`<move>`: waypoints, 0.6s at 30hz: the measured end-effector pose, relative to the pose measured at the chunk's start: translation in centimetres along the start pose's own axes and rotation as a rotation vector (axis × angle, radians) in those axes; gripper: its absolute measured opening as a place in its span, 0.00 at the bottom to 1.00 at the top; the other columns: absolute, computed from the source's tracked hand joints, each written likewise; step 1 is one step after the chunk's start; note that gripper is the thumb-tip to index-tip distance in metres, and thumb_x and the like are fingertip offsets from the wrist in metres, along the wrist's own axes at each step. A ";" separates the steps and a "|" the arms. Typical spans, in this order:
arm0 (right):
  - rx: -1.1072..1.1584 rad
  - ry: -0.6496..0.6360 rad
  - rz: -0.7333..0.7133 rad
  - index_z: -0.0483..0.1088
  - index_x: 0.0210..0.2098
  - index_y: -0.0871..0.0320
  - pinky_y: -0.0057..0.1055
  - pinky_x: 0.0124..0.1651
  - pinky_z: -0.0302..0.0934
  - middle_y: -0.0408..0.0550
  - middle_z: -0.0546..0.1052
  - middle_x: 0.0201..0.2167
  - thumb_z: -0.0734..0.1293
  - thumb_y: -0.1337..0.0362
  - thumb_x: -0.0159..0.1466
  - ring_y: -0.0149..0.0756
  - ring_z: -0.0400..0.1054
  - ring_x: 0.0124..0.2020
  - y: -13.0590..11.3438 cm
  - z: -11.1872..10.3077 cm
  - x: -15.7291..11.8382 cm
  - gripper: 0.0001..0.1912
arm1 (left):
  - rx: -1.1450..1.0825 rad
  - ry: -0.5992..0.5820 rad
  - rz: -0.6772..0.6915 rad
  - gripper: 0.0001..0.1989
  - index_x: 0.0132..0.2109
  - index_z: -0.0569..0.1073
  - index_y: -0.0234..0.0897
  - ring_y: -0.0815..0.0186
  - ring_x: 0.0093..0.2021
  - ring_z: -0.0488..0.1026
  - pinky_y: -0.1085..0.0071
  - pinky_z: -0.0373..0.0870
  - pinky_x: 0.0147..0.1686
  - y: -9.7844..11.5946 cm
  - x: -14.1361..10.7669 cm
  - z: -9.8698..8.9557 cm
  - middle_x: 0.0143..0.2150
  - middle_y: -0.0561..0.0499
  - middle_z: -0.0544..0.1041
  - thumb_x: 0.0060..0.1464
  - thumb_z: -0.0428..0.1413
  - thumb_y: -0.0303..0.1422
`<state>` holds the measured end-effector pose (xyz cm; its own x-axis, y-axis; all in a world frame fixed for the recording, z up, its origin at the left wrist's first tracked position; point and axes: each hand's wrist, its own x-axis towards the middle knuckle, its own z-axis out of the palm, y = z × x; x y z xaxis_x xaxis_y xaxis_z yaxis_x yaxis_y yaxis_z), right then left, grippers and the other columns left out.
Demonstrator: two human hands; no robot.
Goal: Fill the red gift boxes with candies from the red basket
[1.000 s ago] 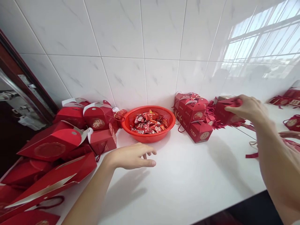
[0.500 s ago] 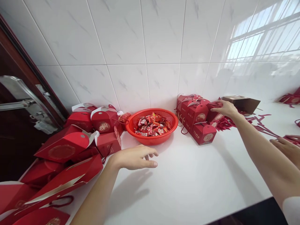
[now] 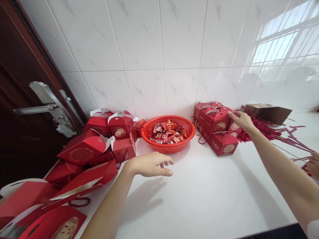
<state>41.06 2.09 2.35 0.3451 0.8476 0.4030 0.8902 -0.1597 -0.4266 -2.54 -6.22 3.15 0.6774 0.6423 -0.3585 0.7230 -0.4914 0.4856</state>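
My left hand (image 3: 152, 166) hovers above the white table, just in front of a red plastic basket (image 3: 169, 148) of wrapped candies (image 3: 169, 132). Its fingers are loosely curled and apart, with nothing in them. At the right, my right hand (image 3: 241, 120) is at the top of a red gift box (image 3: 233, 126), its fingertips closed at the upper flaps. That box stands against a stacked group of closed red boxes (image 3: 213, 122) with gold round prints. The hand covers part of the box top.
Open red boxes (image 3: 84, 149) pile up at the left, near a door handle (image 3: 37, 109). Behind my right arm lie dark red ribbons (image 3: 271, 131) and an open brown carton (image 3: 269, 113). At the right edge, another person's hand (image 3: 313, 164) is among ribbons. A tiled wall (image 3: 139, 89) backs the table.
The view has turned slightly left, so things appear shifted right. My right hand sits slightly lower on the box, which is close against the stack. My left hand keeps nearly the same pose.
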 end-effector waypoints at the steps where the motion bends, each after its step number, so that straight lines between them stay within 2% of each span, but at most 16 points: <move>1: 0.014 0.004 0.039 0.75 0.47 0.67 0.40 0.47 0.59 0.70 0.77 0.46 0.54 0.46 0.68 0.51 0.69 0.47 -0.3 -0.2 -0.2 0.31 | 0.001 0.028 0.012 0.24 0.59 0.72 0.40 0.58 0.54 0.75 0.69 0.70 0.49 0.0 -0.1 -0.1 0.59 0.45 0.76 0.60 0.54 0.46; 4: 0.029 0.081 0.125 0.73 0.49 0.68 0.45 0.54 0.54 0.76 0.69 0.57 0.54 0.49 0.69 0.57 0.62 0.57 -1.5 -0.5 -0.7 0.30 | 0.019 0.214 0.063 0.23 0.58 0.73 0.41 0.57 0.58 0.72 0.67 0.67 0.56 -0.5 -0.4 -0.8 0.61 0.47 0.75 0.60 0.53 0.46; 7: 0.059 0.218 0.155 0.68 0.55 0.69 0.46 0.60 0.51 0.74 0.64 0.62 0.51 0.52 0.70 0.56 0.55 0.63 -3.4 -0.7 -1.6 0.29 | 0.047 0.578 0.045 0.20 0.55 0.74 0.40 0.56 0.63 0.68 0.64 0.61 0.63 -1.8 -1.1 -2.0 0.63 0.47 0.72 0.60 0.52 0.44; 10: 0.253 0.404 0.017 0.70 0.51 0.64 0.42 0.63 0.52 0.67 0.70 0.57 0.56 0.55 0.68 0.49 0.59 0.62 -6.2 -0.9 -3.5 0.22 | 0.128 1.015 -0.120 0.18 0.52 0.76 0.40 0.54 0.66 0.65 0.60 0.58 0.67 -3.9 -2.2 -3.5 0.64 0.46 0.70 0.58 0.53 0.40; 12: 0.412 0.476 -0.124 0.72 0.45 0.58 0.42 0.61 0.56 0.61 0.72 0.55 0.59 0.56 0.66 0.47 0.62 0.61 -8.5 -0.8 -5.3 0.17 | 0.169 1.247 -0.261 0.17 0.52 0.75 0.41 0.54 0.66 0.64 0.59 0.58 0.67 -5.4 -2.9 -4.5 0.64 0.46 0.71 0.58 0.52 0.39; 14: 0.526 0.423 -0.257 0.72 0.42 0.55 0.44 0.58 0.62 0.55 0.74 0.54 0.62 0.56 0.65 0.46 0.68 0.55 -10.9 -0.6 -7.2 0.13 | 0.169 1.347 -0.379 0.18 0.54 0.74 0.43 0.54 0.65 0.66 0.59 0.61 0.66 -6.8 -3.1 -5.6 0.62 0.46 0.73 0.58 0.52 0.37; 15: 0.567 0.385 -0.321 0.72 0.41 0.54 0.45 0.56 0.64 0.54 0.74 0.53 0.62 0.56 0.65 0.46 0.69 0.54 -12.0 -0.4 -8.1 0.11 | 0.167 1.352 -0.426 0.19 0.55 0.74 0.42 0.54 0.64 0.67 0.58 0.62 0.65 -7.3 -3.0 -6.3 0.62 0.46 0.73 0.57 0.52 0.35; 18: 0.681 0.299 -0.503 0.73 0.39 0.53 0.45 0.54 0.67 0.54 0.75 0.52 0.64 0.58 0.65 0.46 0.69 0.55 -15.0 0.3 -10.1 0.09 | 0.198 1.251 -0.528 0.24 0.57 0.74 0.37 0.51 0.63 0.68 0.58 0.61 0.65 -8.5 -1.8 -8.8 0.61 0.42 0.74 0.51 0.54 0.29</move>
<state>24.08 -3.95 4.43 0.1098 0.5539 0.8253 0.6211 0.6100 -0.4921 -11.12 1.99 6.63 -0.1784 0.8229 0.5394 0.9331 -0.0325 0.3583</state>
